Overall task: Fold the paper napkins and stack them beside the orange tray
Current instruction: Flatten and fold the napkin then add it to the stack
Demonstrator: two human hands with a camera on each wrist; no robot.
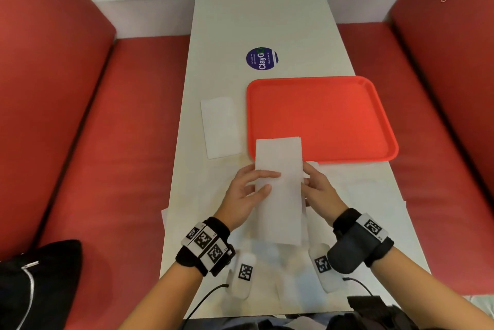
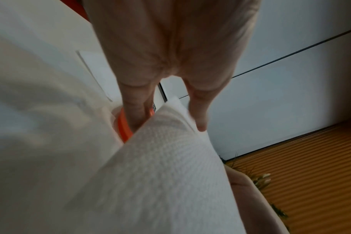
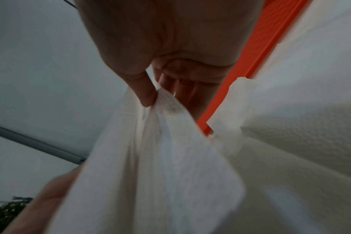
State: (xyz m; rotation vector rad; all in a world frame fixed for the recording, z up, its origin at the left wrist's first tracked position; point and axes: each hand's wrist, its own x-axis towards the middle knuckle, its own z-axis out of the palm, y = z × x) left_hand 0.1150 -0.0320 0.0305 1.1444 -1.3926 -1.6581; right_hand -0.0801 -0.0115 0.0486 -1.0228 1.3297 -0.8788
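Between both hands, off the near tabletop (image 1: 267,22): one napkin (image 1: 279,196), long and narrow, far end overlapping near-left corner of tray (image 1: 320,115). Left hand (image 1: 244,193) at napkin's left edge, fingers (image 2: 198,110) nearly straight, pinching paper above and below. Right hand (image 1: 319,190) at right edge, thumb pressed to curled fingers (image 3: 190,88), paper between. Just left of tray: folded napkin (image 1: 220,127), flat on tabletop. Beyond tray: round purple sticker (image 1: 262,58). More white paper under the hands, blurred.

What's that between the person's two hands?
A long white paper napkin. The left hand grips its left edge and the right hand pinches its right edge. The head view shows this most clearly.
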